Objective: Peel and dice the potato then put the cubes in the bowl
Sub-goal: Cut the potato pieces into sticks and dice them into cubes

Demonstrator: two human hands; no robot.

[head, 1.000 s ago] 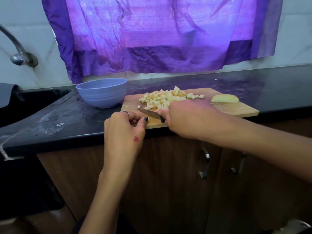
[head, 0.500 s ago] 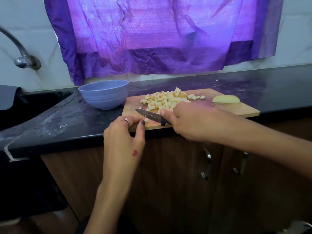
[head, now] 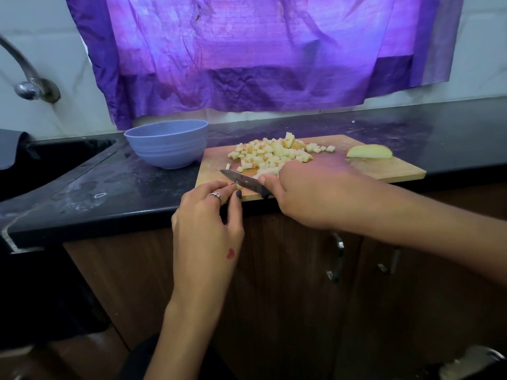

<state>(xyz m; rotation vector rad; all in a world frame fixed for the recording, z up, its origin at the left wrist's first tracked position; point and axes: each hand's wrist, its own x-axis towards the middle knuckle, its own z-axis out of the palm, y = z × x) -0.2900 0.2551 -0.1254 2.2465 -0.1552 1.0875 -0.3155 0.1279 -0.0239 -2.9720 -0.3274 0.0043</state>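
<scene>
A wooden cutting board [head: 384,168] lies on the black counter with a pile of small potato cubes [head: 271,153] on its back left part. A larger uncut potato piece [head: 369,151] sits at the board's right end. My right hand [head: 304,196] grips a dark-handled knife [head: 241,181] whose blade points left over the board's front left corner. My left hand [head: 208,215] pinches a small potato bit at the board's front left edge, right under the blade; that bit is mostly hidden by my fingers. The blue bowl [head: 167,144] stands left of the board.
A sink [head: 55,157] with a metal tap [head: 24,78] lies at the far left. A purple cloth [head: 260,56] hangs on the wall behind. Wooden cabinet doors with metal handles [head: 337,259] run below the counter edge.
The knife blade has lifted and swung slightly farther left over the board's corner. My left hand has shifted a little along the board's front edge. The camera view has moved closer.
</scene>
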